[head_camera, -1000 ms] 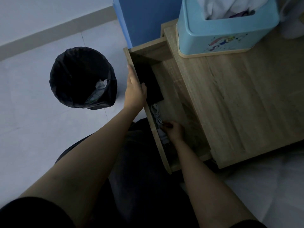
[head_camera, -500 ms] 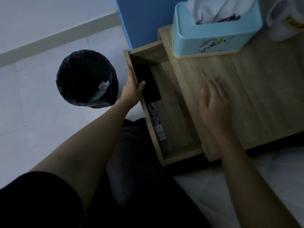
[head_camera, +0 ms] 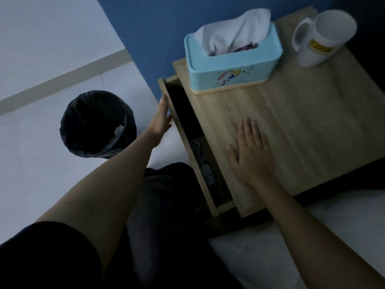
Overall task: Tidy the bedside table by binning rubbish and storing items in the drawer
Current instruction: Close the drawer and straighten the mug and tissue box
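- My left hand point(head_camera: 161, 118) lies flat against the outer face of the drawer point(head_camera: 188, 151) front, fingers stretched straight and gripping nothing.
- My right hand point(head_camera: 251, 152) rests palm down on the bedside table point(head_camera: 302, 126) top, fingers spread, holding nothing, close to the edge above the drawer.
- The drawer stands open only by a narrow gap; inside, a dark flat thing shows toward the far end, and a pale coiled cable point(head_camera: 203, 161) lies toward the near end, dim in the shadow.
- The bin point(head_camera: 98, 124), lined with a black bag, stands on the pale floor to the left of the table, well apart from my left hand; some crumpled light rubbish point(head_camera: 119, 130) shows inside against its right wall.
- A light blue tissue box point(head_camera: 233, 67) sits at the back of the table top, white tissue rising from its slot.
- A white mug point(head_camera: 323, 38) with a yellow label stands upright just to the right of the box, handle turned toward it.
- The table stands against a blue wall point(head_camera: 166, 38).
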